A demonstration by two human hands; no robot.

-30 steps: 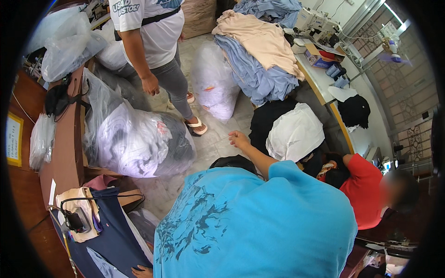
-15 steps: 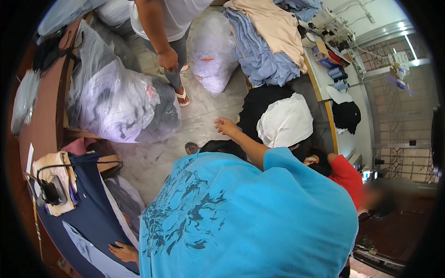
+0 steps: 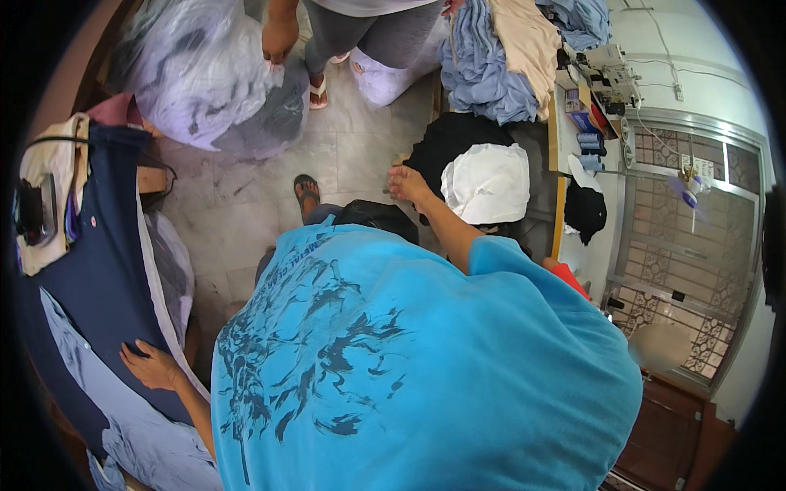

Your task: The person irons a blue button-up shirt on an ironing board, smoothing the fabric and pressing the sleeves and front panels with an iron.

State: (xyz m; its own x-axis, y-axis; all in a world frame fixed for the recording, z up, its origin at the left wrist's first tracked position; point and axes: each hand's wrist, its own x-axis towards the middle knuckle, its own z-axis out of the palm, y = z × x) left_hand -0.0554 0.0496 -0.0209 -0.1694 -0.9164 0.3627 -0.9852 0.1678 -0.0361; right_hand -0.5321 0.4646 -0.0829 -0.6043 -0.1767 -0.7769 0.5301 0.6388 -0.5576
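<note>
My left hand (image 3: pixel 153 366) lies with spread fingers on a navy cloth (image 3: pixel 110 245) that covers a padded surface at the left. Just beside it stretches a light blue garment (image 3: pixel 131 417), laid lengthwise on the cloth. At the far end of that surface, an iron (image 3: pixel 37 213) rests on a folded cream cloth (image 3: pixel 70 143). My right hand (image 3: pixel 407 182) hangs in the air over the floor, fingers loosely bent and apart, holding nothing I can see. Nearest to it are a black cloth heap (image 3: pixel 446 139) and a white bundle (image 3: pixel 489 184).
Large clear plastic bags of cloth (image 3: pixel 221 90) stand on the tiled floor (image 3: pixel 270 184). Another person (image 3: pixel 372 33) stands ahead. Stacked blue garments (image 3: pixel 483 74) lie far right, beside a worktable (image 3: pixel 565 131) with thread cones (image 3: pixel 589 146). A red sleeve (image 3: pixel 569 278) shows behind my right arm.
My view has swung, and the padded surface shows more fully. The other person has come closer, a hand now at the plastic bag. My left hand remains on the navy cloth.
</note>
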